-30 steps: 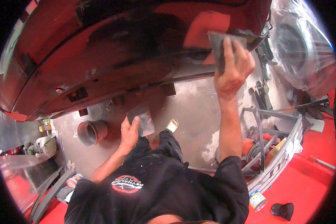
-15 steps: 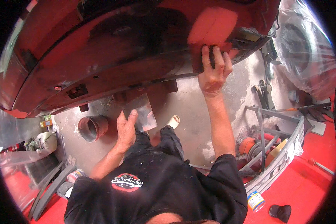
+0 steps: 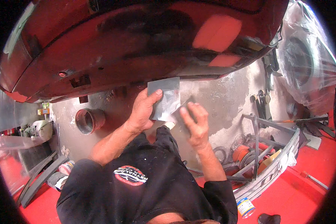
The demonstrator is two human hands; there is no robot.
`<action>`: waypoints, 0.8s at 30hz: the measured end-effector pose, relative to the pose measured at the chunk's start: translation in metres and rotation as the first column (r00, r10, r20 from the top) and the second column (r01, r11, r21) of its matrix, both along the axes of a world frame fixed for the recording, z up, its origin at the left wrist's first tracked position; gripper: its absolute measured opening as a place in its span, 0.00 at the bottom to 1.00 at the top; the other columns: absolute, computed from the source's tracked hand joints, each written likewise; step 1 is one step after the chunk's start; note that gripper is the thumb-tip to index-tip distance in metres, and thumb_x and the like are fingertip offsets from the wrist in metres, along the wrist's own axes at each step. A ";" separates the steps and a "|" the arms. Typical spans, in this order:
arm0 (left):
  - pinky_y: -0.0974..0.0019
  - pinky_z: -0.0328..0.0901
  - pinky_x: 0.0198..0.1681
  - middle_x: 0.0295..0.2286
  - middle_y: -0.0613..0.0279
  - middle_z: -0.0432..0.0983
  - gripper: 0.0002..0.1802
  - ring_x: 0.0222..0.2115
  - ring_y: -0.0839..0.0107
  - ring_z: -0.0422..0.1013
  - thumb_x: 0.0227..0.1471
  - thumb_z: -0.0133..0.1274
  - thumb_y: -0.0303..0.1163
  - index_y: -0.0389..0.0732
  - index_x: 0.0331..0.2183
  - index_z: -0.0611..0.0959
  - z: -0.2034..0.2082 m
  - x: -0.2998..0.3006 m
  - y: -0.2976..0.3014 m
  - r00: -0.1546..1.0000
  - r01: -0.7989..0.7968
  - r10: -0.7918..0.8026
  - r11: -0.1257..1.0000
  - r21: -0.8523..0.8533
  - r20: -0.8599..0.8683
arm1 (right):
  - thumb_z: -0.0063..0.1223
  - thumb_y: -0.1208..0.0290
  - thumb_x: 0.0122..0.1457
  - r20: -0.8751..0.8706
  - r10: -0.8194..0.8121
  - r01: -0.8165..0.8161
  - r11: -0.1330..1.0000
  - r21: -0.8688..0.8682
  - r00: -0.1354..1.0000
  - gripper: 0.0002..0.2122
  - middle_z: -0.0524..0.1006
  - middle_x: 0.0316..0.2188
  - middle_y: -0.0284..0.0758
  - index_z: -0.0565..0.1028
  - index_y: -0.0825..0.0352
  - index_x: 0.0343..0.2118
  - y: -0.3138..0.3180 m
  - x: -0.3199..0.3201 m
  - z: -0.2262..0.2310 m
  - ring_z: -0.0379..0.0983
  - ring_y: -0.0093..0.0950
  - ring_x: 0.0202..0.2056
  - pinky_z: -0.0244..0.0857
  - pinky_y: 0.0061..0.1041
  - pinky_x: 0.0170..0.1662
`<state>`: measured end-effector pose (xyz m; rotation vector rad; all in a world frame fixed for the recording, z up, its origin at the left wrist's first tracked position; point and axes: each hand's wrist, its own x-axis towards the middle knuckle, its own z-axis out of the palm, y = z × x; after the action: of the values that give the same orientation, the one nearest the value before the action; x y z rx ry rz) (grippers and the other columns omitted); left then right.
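Note:
My left hand (image 3: 141, 112) holds a flat rectangular metal plate (image 3: 167, 91), thumb on its face, just below the car's lower edge. Close on its right, my right hand (image 3: 198, 125) pinches a thin, dark flat spreader (image 3: 184, 106) between thumb and fingers. The spreader's edge is at the plate's lower right side; whether it touches the plate is hard to tell. Across the top spans a dark red car body panel (image 3: 134, 48) with dull, blackish smudged areas. Bright red patches (image 3: 217, 33) show on its right part.
A round bucket (image 3: 89, 121) stands on the concrete floor at left. To the right lies a grey bumper-like frame (image 3: 267, 179) around an orange coiled item. Plastic sheeting (image 3: 306, 44) covers a wheel at far right. Dark curved trim strips (image 3: 44, 179) lie at lower left.
My right hand has come off the car panel and down to the plate, bringing the spreader. My left hand has raised the plate and moved it right.

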<state>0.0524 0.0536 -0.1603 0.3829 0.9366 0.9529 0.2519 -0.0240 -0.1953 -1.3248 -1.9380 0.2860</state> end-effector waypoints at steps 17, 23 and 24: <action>0.64 0.66 0.48 0.41 0.59 0.79 0.17 0.41 0.71 0.72 0.65 0.47 0.35 0.32 0.48 0.78 -0.008 -0.043 -0.010 0.736 0.093 0.299 0.844 0.528 -0.608 | 0.50 0.84 0.55 -0.310 -0.239 0.212 0.970 -0.120 0.920 0.24 0.75 0.49 0.42 0.77 0.62 0.55 0.042 0.011 0.040 0.71 0.40 0.52 0.63 0.35 0.57; 0.63 0.66 0.48 0.41 0.57 0.79 0.19 0.42 0.69 0.73 0.65 0.46 0.36 0.33 0.49 0.78 -0.065 -0.076 -0.052 0.757 0.174 0.044 0.948 0.267 -0.652 | 0.60 0.71 0.51 0.250 -0.590 0.359 0.719 0.595 0.768 0.26 0.73 0.54 0.35 0.77 0.54 0.57 0.134 0.014 0.095 0.63 0.39 0.55 0.54 0.38 0.60; 0.63 0.66 0.48 0.41 0.57 0.79 0.19 0.42 0.69 0.73 0.65 0.46 0.37 0.33 0.49 0.78 -0.069 -0.081 -0.056 0.771 0.170 0.011 0.960 0.223 -0.636 | 0.59 0.73 0.50 0.252 -0.598 0.354 0.708 0.611 0.761 0.26 0.73 0.54 0.33 0.78 0.51 0.56 0.143 0.015 0.097 0.63 0.39 0.54 0.54 0.38 0.59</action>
<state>-0.0287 -0.0029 -0.2297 1.0194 1.3938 0.8825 0.2670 0.1186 -0.0983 -1.5247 -1.7082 -0.8409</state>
